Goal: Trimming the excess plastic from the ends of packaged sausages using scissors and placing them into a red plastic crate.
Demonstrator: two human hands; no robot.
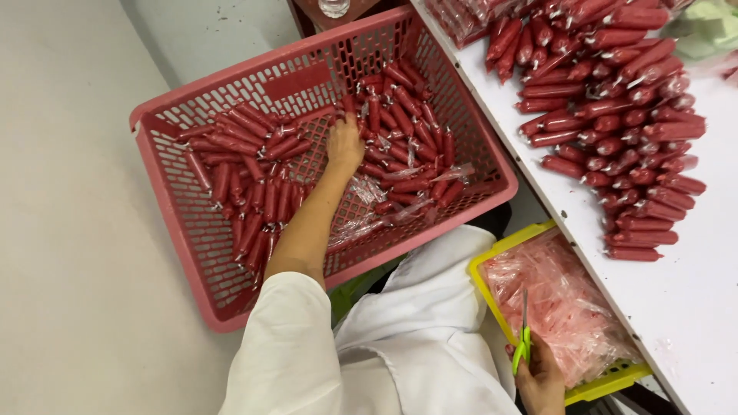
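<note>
My left hand (344, 144) reaches into a pink plastic basket (165, 200) on the floor. Its fingers rest on the red sausages in clear wrap (400, 123) piled at the basket's far right. Whether it grips one I cannot tell. More red sausages (246, 184) lie on the basket's left side. At the bottom right, over a yellow tray (492, 257), my right hand (542, 380) holds green-handled scissors (523, 338) with the blades pointing up. The tray is filled with pink-tinted cut plastic wrappers (565, 307).
A white table (692, 307) runs along the right and carries a large heap of red sausages (615, 115). My white coat (415, 338) fills the bottom centre. Loose clear wrappers (369, 207) lie in the basket's middle. Grey floor spreads to the left.
</note>
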